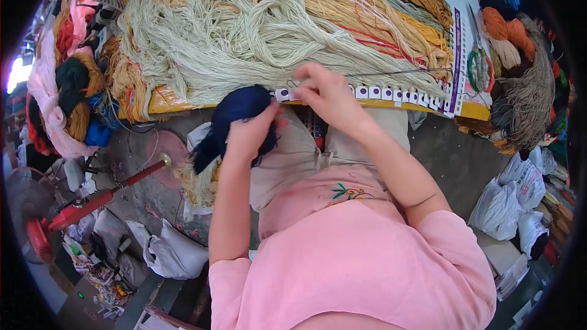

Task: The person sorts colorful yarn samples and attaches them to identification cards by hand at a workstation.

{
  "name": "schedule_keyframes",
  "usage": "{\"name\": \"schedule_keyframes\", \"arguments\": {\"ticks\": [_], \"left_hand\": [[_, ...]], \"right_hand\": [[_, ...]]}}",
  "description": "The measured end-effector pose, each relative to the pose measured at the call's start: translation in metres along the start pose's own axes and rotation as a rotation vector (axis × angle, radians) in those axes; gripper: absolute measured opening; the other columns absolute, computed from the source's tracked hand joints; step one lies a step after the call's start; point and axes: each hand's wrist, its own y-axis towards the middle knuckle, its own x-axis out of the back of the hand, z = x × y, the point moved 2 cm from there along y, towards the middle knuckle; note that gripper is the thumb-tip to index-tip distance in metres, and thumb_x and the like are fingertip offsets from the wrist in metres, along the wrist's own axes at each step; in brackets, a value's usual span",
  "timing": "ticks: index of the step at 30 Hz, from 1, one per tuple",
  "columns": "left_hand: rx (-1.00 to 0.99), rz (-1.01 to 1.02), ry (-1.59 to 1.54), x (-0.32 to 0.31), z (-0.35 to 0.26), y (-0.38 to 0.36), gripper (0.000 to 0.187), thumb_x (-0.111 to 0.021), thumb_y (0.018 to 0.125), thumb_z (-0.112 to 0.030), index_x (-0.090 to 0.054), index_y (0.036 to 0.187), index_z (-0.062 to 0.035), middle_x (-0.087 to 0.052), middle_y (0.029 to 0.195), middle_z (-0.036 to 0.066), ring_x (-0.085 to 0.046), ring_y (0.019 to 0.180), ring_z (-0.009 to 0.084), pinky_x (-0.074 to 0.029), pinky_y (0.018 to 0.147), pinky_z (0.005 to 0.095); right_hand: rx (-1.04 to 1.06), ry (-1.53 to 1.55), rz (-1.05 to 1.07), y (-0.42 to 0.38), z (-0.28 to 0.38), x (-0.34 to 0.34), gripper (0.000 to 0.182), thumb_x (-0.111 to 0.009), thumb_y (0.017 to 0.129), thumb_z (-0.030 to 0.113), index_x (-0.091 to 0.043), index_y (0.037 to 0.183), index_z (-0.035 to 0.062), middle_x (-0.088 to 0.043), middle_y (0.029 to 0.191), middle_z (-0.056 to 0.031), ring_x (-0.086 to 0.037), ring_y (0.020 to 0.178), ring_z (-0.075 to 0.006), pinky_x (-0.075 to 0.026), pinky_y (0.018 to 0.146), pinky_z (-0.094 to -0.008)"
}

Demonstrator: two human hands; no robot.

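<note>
My left hand (249, 133) is closed around a thick navy blue skein of thread (239, 102), held in front of the table's near edge. Its loose ends hang down on the left. To the right of it, my right hand (327, 95) is bent with thumb and fingers close together, pinching a thin dark thread (397, 73) that runs off to the right over the pale threads. Below the fingers lies a white card strip (386, 93) with purple dots along the table edge. Many pale green threads (244, 36) spread across the tabletop behind both hands.
Scissors (480, 64) lie at the table's right end beside brown and grey skeins (529, 85). More coloured skeins (73, 82) hang at left. A red-poled fan (92, 198) stands low on the left. White plastic bags (504, 198) sit on the right.
</note>
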Motion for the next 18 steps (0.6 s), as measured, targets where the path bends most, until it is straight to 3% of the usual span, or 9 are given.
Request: {"name": "schedule_keyframes", "arguments": {"ticks": [1, 2, 6, 8, 18], "left_hand": [[-0.013, 0.015, 0.039, -0.006, 0.002, 0.006, 0.012, -0.053, 0.074, -0.011, -0.055, 0.076, 0.0006, -0.056, 0.066, 0.005, -0.055, 0.054, 0.0118, -0.040, 0.045, 0.0206], [-0.007, 0.015, 0.071, -0.010, 0.001, 0.010, 0.012, -0.052, 0.074, -0.010, -0.055, 0.074, 0.0009, -0.056, 0.065, 0.005, -0.053, 0.052, 0.0116, -0.040, 0.046, 0.0208], [-0.008, 0.087, 0.143, -0.004, 0.002, 0.010, 0.011, -0.052, 0.074, -0.010, -0.055, 0.074, 0.0011, -0.057, 0.067, 0.006, -0.052, 0.051, 0.0107, -0.040, 0.049, 0.0212], [0.009, 0.063, -0.010, -0.001, 0.004, 0.005, 0.010, -0.050, 0.075, -0.008, -0.054, 0.077, 0.0007, -0.059, 0.072, 0.007, -0.051, 0.053, 0.0098, -0.041, 0.050, 0.0216], [0.024, 0.145, -0.173, 0.001, 0.011, 0.011, 0.010, -0.048, 0.077, -0.008, -0.053, 0.083, -0.0009, -0.059, 0.076, 0.008, -0.049, 0.055, 0.0079, -0.040, 0.050, 0.0192]], "right_hand": [[0.047, -0.188, -0.018, -0.001, -0.002, -0.003, 0.008, -0.050, 0.072, 0.001, -0.053, 0.079, -0.0017, -0.055, 0.062, -0.0061, -0.053, 0.056, -0.0101, -0.042, 0.052, -0.0224], [0.093, -0.217, -0.015, -0.002, -0.002, -0.003, 0.008, -0.050, 0.071, 0.002, -0.054, 0.077, -0.0012, -0.054, 0.058, -0.0098, -0.053, 0.051, -0.0128, -0.041, 0.049, -0.0245], [0.119, -0.259, -0.022, 0.001, 0.003, 0.000, 0.007, -0.052, 0.071, 0.005, -0.056, 0.075, 0.0013, -0.054, 0.059, -0.0111, -0.054, 0.052, -0.0186, -0.041, 0.050, -0.0266], [0.107, -0.325, -0.032, 0.001, 0.001, -0.004, 0.009, -0.054, 0.070, 0.010, -0.057, 0.075, 0.0042, -0.055, 0.060, -0.0116, -0.054, 0.053, -0.0238, -0.042, 0.050, -0.0295], [0.071, -0.443, -0.022, 0.004, 0.003, -0.010, 0.008, -0.053, 0.069, 0.015, -0.057, 0.071, 0.0079, -0.056, 0.060, -0.0090, -0.054, 0.055, -0.0253, -0.042, 0.050, -0.0328]]}}
